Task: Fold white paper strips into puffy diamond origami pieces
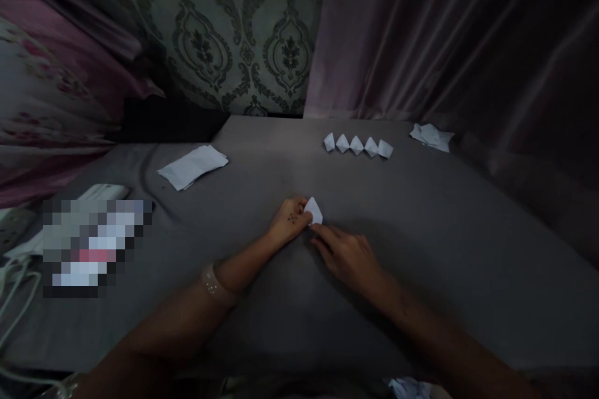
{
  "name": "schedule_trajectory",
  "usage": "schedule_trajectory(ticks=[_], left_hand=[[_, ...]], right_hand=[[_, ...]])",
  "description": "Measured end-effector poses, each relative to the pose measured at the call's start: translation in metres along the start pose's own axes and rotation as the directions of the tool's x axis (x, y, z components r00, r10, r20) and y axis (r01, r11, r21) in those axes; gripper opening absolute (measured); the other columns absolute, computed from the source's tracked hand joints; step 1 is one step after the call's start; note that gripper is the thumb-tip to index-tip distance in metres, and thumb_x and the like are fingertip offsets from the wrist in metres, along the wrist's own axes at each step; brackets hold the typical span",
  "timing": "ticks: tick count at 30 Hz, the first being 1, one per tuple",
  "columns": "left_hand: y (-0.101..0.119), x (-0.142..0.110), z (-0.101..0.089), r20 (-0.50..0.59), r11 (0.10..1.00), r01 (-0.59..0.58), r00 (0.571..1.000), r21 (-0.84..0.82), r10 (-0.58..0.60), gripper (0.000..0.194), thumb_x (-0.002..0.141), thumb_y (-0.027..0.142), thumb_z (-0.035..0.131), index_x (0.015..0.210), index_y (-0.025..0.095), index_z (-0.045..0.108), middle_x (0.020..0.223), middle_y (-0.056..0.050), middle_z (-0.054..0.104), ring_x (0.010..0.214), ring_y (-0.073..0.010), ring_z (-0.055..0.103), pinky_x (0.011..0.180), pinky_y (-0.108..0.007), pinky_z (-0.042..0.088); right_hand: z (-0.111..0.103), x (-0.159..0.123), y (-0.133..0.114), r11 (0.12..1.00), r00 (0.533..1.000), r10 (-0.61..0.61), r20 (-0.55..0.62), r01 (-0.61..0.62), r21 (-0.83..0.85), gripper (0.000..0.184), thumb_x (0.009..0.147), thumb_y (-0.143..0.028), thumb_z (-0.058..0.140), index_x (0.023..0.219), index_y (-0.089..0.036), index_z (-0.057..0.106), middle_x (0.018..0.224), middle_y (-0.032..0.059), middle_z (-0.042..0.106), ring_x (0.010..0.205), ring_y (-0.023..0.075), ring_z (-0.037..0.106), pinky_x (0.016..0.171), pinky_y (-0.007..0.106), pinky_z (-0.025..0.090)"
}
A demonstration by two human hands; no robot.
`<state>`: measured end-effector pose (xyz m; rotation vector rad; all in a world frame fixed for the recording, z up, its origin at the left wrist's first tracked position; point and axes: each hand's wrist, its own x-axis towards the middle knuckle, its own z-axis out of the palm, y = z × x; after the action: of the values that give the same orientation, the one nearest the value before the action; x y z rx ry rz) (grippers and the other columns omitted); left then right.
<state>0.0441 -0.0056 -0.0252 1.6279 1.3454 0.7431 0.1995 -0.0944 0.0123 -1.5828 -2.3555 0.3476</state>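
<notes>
A small white folded paper (pixel 314 212) with a pointed top is held above the grey surface, near the middle of the head view. My left hand (pixel 291 221) is closed on its left side, thumb pressed across the front. From the lower right, my right hand (pixel 352 257) reaches the paper's bottom edge, its fingers curled and a fingertip against it; part of its grip is hidden. Farther back, several folded white paper pieces (pixel 357 145) stand in a row, each with a pointed shape.
A stack of white paper sheets (pixel 194 166) lies at the back left, and loose paper pieces (pixel 431 136) at the back right. On the left are a blurred-out device (pixel 98 248), a white object (pixel 105 191) and pale cables (pixel 21 290). Curtains (pixel 397 31) border the grey surface (pixel 468 249).
</notes>
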Motion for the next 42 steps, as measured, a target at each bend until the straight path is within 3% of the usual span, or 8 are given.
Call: schedule_trajectory(ticks=[4,11,19,29,32,35,37,42], left_hand=[[0.000,0.003,-0.001,0.006,1.000,0.002,1.000,-0.003,-0.002,0.015,0.068,0.013,0.056,0.082,0.014,0.062,0.053,0.006,0.053,0.049,-0.0089,0.048,0.046,-0.019,0.031],[0.002,0.009,-0.003,0.078,0.970,0.155,0.987,-0.185,-0.142,0.030,0.083,0.034,0.059,0.103,0.012,0.065,0.044,0.005,0.053,0.037,-0.0090,0.042,0.041,-0.020,0.031],[-0.010,0.019,-0.005,-0.026,0.957,0.133,0.989,-0.257,-0.145,0.018,0.083,0.026,0.058,0.071,0.013,0.064,0.039,0.006,0.048,0.035,-0.0065,0.038,0.041,-0.019,0.028],[-0.002,0.027,-0.026,-0.135,0.935,0.165,0.967,-0.312,-0.216,0.021,0.082,0.030,0.057,0.066,0.015,0.056,0.040,0.005,0.047,0.034,-0.0060,0.035,0.039,-0.019,0.025],[0.001,0.030,-0.034,-0.165,0.935,0.126,0.968,-0.330,-0.188,0.032,0.085,0.044,0.054,0.071,0.016,0.059,0.044,0.004,0.050,0.036,-0.0068,0.038,0.039,-0.019,0.027],[0.001,0.032,-0.038,-0.200,0.918,0.148,0.951,-0.368,-0.234,0.037,0.084,0.051,0.052,0.080,0.016,0.060,0.047,0.004,0.053,0.035,-0.0074,0.037,0.039,-0.020,0.026],[-0.001,0.034,-0.038,-0.200,0.907,0.177,0.943,-0.383,-0.268,0.033,0.084,0.048,0.052,0.083,0.016,0.059,0.047,0.004,0.053,0.035,-0.0073,0.035,0.039,-0.020,0.026],[-0.008,0.036,-0.031,-0.166,0.932,0.127,0.967,-0.341,-0.193,0.025,0.082,0.040,0.053,0.076,0.016,0.059,0.048,0.003,0.053,0.039,-0.0077,0.039,0.042,-0.020,0.028]], right_hand=[[0.001,0.006,-0.001,0.991,0.997,0.058,0.049,-0.051,-0.123,0.030,0.099,-0.030,0.039,0.117,-0.024,0.063,0.100,0.0067,0.072,0.081,0.0184,0.068,0.061,0.025,0.041],[0.005,0.007,0.011,1.000,1.000,0.003,-0.013,-0.003,0.007,0.027,0.097,-0.025,0.041,0.102,-0.023,0.067,0.093,0.0045,0.070,0.083,0.0177,0.066,0.068,0.025,0.042],[0.009,0.019,0.017,0.993,0.996,-0.024,-0.084,0.034,0.113,0.027,0.096,-0.026,0.043,0.103,-0.021,0.068,0.095,0.0062,0.072,0.084,0.0187,0.067,0.073,0.027,0.045],[0.002,0.056,0.023,0.898,0.995,0.100,-0.018,-0.083,0.432,0.026,0.093,-0.032,0.049,0.098,-0.018,0.070,0.071,0.0007,0.070,0.060,0.0131,0.061,0.058,0.022,0.041],[0.004,0.067,0.024,0.935,0.996,0.081,-0.036,-0.063,0.349,0.026,0.094,-0.031,0.047,0.102,-0.019,0.069,0.079,0.0025,0.072,0.069,0.0148,0.065,0.064,0.023,0.043],[0.005,0.088,0.032,0.991,0.995,0.056,-0.078,-0.046,0.125,0.027,0.097,-0.025,0.042,0.105,-0.022,0.067,0.099,0.0059,0.073,0.090,0.0169,0.067,0.077,0.024,0.044],[0.006,0.108,0.042,0.985,0.984,0.156,-0.083,-0.162,-0.063,0.029,0.098,-0.025,0.039,0.108,-0.022,0.066,0.106,0.0080,0.072,0.096,0.0176,0.066,0.080,0.023,0.043],[0.004,0.157,0.066,0.944,0.950,0.278,-0.144,-0.298,-0.141,0.034,0.099,-0.020,0.032,0.114,-0.016,0.063,0.110,0.0145,0.069,0.100,0.0218,0.065,0.083,0.028,0.041]])
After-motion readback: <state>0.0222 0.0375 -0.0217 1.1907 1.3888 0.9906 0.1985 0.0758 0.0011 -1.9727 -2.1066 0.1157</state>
